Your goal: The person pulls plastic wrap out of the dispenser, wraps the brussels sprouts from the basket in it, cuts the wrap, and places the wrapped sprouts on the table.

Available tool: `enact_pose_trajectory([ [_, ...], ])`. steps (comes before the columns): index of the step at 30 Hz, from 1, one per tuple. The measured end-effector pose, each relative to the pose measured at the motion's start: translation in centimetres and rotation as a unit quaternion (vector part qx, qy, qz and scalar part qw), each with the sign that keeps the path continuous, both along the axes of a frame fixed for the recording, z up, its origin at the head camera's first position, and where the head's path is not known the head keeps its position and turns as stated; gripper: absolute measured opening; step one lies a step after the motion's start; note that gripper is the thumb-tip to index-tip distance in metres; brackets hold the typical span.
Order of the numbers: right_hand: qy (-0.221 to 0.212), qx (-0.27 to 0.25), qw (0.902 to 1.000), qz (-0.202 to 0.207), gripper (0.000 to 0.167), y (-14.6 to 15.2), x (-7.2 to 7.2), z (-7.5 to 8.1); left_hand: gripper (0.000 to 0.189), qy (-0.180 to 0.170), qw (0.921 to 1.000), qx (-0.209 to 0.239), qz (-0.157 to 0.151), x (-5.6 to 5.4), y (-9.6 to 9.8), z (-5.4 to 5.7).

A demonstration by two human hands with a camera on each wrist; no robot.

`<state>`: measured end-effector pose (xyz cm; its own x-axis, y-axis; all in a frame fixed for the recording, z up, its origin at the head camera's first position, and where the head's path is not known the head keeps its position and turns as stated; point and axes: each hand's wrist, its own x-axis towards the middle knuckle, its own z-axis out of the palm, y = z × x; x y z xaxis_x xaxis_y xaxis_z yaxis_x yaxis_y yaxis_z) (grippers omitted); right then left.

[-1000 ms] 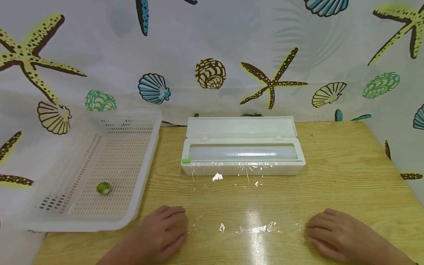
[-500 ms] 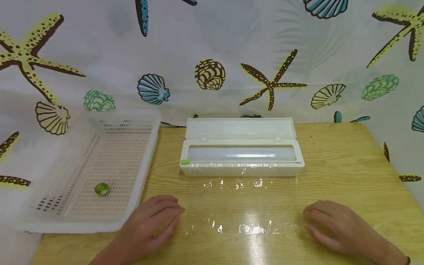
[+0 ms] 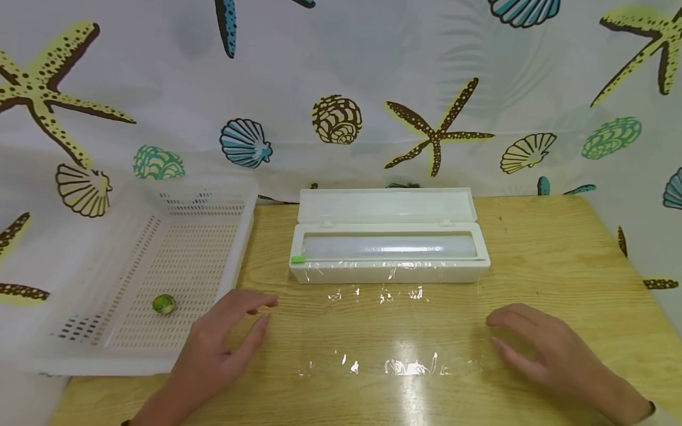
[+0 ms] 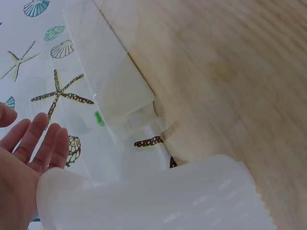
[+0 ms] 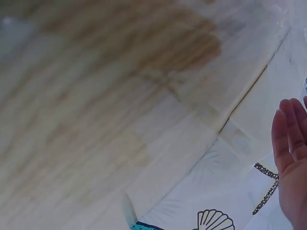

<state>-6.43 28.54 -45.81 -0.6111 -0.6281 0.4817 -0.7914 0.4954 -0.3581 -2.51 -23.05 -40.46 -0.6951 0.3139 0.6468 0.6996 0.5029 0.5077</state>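
Observation:
A sheet of clear cling film (image 3: 409, 367) lies spread over the table, drawn from the roll (image 3: 389, 245) in a white dispenser box (image 3: 389, 274) whose lid stands back. My left hand (image 3: 213, 343) hovers beside the right rim of a white plastic basket (image 3: 231, 266), thumb and fingers apart with nothing between them. Inside the basket sits one green Brussels sprout (image 3: 164, 304). To the right of the film, my right hand (image 3: 549, 355) holds nothing, its fingers loosely bent. Both wrist views show relaxed, bare fingers, on the left hand (image 4: 19, 177) and the right hand (image 5: 292, 158).
A green cutter slide (image 3: 298, 260) sits at the left end of the dispenser. Behind the wooden table (image 3: 559, 254) hangs a white cloth (image 3: 373, 59) printed with shells and starfish. The basket stands at the table's left side.
My left hand has moved left and up from the film's edge toward the basket, its fingers spreading. My right hand has lifted slightly and loosened. The film stays spread on the table.

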Motion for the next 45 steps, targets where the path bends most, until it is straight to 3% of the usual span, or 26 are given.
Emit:
enact_pose_trajectory([
  [4, -0.041, -0.021, 0.9988, -0.02, 0.024, 0.0, -0.3, 0.2, 0.036, -0.03, 0.9991, 0.007, 0.029, -0.1, -0.7, 0.7],
  [10, -0.069, -0.056, 0.9945, -0.055, 0.049, -0.3, -1.0, 0.5, 0.041, -0.073, 0.9938, 0.011, 0.084, -0.2, -2.0, 1.5],
  [16, -0.076, -0.088, 0.9891, -0.091, 0.054, -0.6, -2.0, 0.4, 0.039, -0.107, 0.987, 0.032, 0.115, -0.7, -3.2, 1.7],
  [21, -0.077, -0.1, 0.9861, -0.108, 0.054, -1.0, -2.7, 0.5, 0.038, -0.106, 0.9828, 0.035, 0.147, -1.2, -4.3, 1.7],
  [26, -0.089, -0.134, 0.9796, -0.121, 0.055, -1.5, -3.2, 0.6, 0.036, -0.099, 0.9817, 0.036, 0.158, -1.6, -5.3, 1.7],
  [32, -0.123, -0.174, 0.9677, -0.135, 0.055, -2.0, -3.7, 0.6, 0.034, -0.106, 0.9769, 0.025, 0.183, -1.9, -6.6, 1.7],
  [39, -0.194, -0.206, 0.9461, -0.157, 0.051, -2.1, -4.2, 0.6, 0.033, -0.129, 0.9707, 0.02, 0.202, -2.0, -7.6, 1.4],
  [45, -0.222, -0.194, 0.9419, -0.161, 0.057, -1.9, -5.1, 0.7, 0.032, -0.132, 0.9674, 0.011, 0.216, -2.6, -8.8, 1.3],
])
